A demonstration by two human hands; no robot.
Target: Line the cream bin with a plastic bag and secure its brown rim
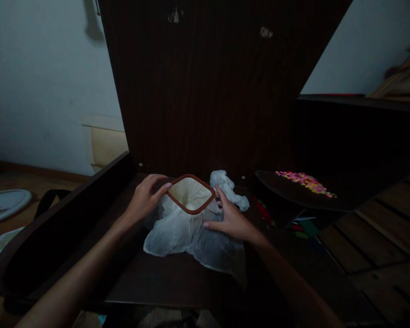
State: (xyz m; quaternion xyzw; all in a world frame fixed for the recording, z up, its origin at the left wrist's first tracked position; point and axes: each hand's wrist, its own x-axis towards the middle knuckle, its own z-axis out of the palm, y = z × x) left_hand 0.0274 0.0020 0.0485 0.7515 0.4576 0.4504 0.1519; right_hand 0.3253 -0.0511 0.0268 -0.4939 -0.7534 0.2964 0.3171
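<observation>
A square container with a brown rim [190, 194] stands inside a crumpled white plastic bag [184, 234] on a dark wooden surface [164, 278]. Pale contents show inside it. My left hand [145, 197] grips the container's left rim with curled fingers. My right hand [229, 217] rests on the bag at the container's right side, fingers stretched out and touching the rim. A knotted end of white plastic [229, 187] lies just behind my right hand.
A tall dark wooden panel [208, 91] rises right behind. A dark side rail [64, 223] runs along the left. To the right sits a dark tray [294, 191] holding small pink and yellow pieces [305, 181]. A white plate [5, 205] lies on the floor at far left.
</observation>
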